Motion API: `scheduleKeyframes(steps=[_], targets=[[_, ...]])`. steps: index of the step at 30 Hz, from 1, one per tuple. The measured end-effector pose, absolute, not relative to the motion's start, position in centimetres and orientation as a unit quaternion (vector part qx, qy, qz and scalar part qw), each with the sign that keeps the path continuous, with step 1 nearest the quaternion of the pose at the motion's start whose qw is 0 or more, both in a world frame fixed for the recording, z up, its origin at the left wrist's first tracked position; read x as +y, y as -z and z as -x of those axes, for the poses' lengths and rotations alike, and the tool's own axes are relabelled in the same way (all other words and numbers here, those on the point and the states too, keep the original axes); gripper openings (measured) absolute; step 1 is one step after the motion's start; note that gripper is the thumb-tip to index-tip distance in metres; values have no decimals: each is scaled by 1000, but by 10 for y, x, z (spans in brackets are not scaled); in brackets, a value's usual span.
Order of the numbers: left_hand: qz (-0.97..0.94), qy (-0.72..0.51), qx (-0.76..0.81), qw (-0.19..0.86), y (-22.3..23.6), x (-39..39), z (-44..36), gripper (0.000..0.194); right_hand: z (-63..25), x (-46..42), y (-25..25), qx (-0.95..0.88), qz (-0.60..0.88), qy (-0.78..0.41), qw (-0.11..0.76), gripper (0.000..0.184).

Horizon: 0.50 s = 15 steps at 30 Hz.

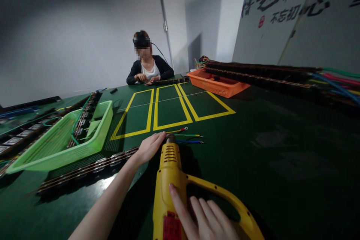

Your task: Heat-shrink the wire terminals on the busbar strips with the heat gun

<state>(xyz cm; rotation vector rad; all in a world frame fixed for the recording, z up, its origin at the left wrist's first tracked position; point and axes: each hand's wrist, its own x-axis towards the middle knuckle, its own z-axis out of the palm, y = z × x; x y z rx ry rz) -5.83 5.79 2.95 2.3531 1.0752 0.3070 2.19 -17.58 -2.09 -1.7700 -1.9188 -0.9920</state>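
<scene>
A yellow electric screwdriver (168, 180) points away from me over the dark green table. My right hand (202, 217) is wrapped round its handle at the bottom of the view. My left hand (150, 145) rests with fingers closed on the end of a long dark power strip (92, 167), right beside the tool's tip. Short red, green and blue wires (188, 137) stick out past the tip onto the table.
A green basket (56, 146) with more strips sits at left. An orange basket (216, 84) and long strips with coloured cables (281, 78) lie at right. Yellow taped rectangles (168, 108) mark the table middle. Another person (147, 67) sits at the far end.
</scene>
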Motion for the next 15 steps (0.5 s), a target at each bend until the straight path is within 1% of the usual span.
scheduleKeyframes(steps=[9,15], targets=[[-868,-122,392,280,-24,60,61,65,-48,-184,7,-682,637,304,191,58],[-872,-122,392,268,-23,62,61,62,-76,-200,-3,-682,662,263,170,72]])
